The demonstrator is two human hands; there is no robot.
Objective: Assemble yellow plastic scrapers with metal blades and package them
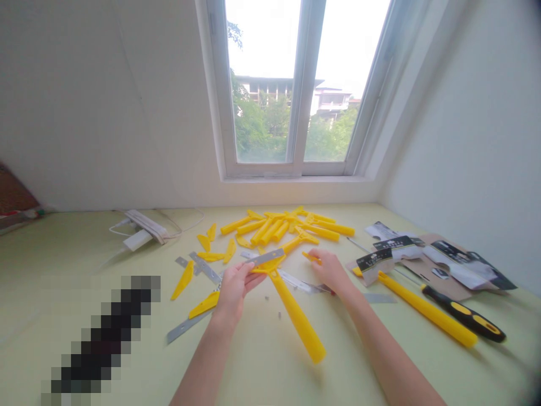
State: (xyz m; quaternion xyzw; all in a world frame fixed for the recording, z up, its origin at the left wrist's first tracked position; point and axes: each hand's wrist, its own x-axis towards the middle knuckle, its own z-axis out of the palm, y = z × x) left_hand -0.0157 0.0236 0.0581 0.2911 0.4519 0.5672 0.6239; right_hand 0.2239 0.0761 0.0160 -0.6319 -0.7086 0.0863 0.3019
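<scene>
My left hand [234, 285] grips a yellow scraper [296, 313] by its head, with the handle slanting down to the right. A grey metal blade [267, 259] lies along the scraper's head under my left thumb. Further right, my right hand [328, 272] pinches a small yellow plastic piece [310, 257], mostly hidden by the fingers. Loose yellow wedge-shaped plates [183, 280] and flat metal blades [181, 330] lie left of my left hand. Tiny metal bits [279, 314] rest on the table beneath the scraper.
Yellow scraper handles [270, 230] are heaped at the back of the green table [139, 316]. At the right lie printed packages [456, 262], a yellow scraper [431, 310] and a black-and-yellow screwdriver [465, 313]. A white power strip [147, 226] sits back left, below the window [296, 129].
</scene>
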